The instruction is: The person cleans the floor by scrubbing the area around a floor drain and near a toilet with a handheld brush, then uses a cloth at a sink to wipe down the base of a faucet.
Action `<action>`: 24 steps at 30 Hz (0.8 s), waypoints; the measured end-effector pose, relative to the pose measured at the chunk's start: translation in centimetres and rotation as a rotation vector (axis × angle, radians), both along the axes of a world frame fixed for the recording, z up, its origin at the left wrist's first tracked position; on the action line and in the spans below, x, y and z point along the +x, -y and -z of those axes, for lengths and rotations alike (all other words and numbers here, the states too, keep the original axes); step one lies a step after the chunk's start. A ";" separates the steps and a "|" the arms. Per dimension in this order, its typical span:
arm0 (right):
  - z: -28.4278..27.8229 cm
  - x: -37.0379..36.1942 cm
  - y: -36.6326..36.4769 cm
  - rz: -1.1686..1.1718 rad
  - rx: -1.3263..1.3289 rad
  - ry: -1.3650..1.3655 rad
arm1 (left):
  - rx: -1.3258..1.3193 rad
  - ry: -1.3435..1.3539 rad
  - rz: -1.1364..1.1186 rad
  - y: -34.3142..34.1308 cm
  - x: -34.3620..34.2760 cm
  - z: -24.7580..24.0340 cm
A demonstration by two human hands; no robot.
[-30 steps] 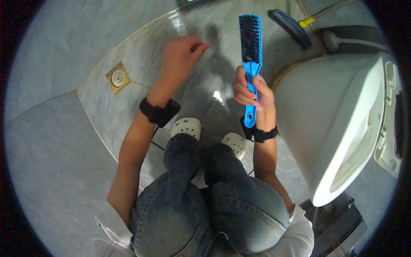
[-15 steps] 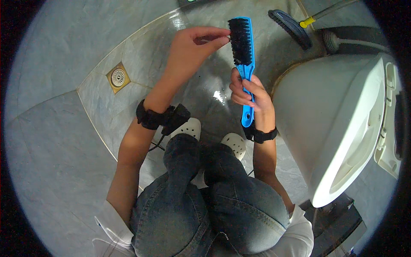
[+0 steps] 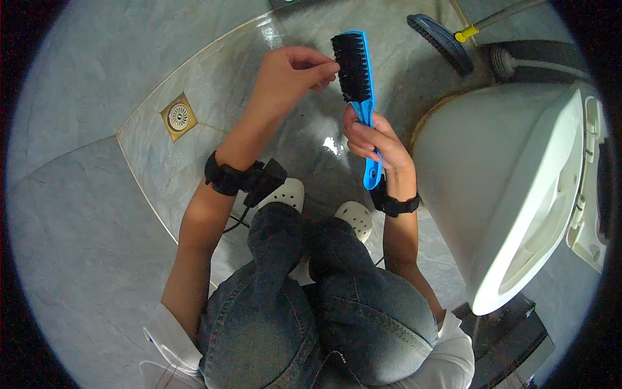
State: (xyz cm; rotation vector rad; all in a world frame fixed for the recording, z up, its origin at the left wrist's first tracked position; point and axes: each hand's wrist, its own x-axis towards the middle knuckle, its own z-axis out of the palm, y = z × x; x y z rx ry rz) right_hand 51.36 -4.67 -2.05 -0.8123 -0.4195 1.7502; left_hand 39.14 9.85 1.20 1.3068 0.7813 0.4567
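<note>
A blue scrub brush [image 3: 354, 68] with dark bristles is held upright in my right hand [image 3: 382, 144], whose fingers wrap round its handle below the bristles. The bristles face left, and the handle's end with its hole shows beneath my fingers. At the left edge of the bristles, my left hand [image 3: 293, 72] is closed, thumb and forefinger pinched together. Whether anything small is between those fingertips, I cannot make out.
A white toilet [image 3: 492, 168] stands close on the right, its seat raised. Beyond it are a blue-grey floor brush [image 3: 440, 44] with a yellow joint and a grey toilet brush [image 3: 504, 63]. A floor drain [image 3: 179, 117] lies left. My white clogs [image 3: 354, 219] stand on wet tile.
The scrub brush has shifted slightly left and tilted a little in my right hand. The pinched fingertips of my left hand have moved slightly left and down, staying by the bristles.
</note>
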 end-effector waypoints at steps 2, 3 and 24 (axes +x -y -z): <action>0.0 -0.1 -0.2 -0.009 0.005 0.049 | -0.006 0.013 0.003 -0.1 -0.2 0.3; 0.0 -0.3 -0.3 -0.010 0.005 0.046 | -0.006 0.011 0.001 -0.1 -0.3 0.4; 0.3 0.4 -0.2 0.056 -0.005 0.079 | 0.112 -0.065 -0.092 -1.0 -0.7 2.1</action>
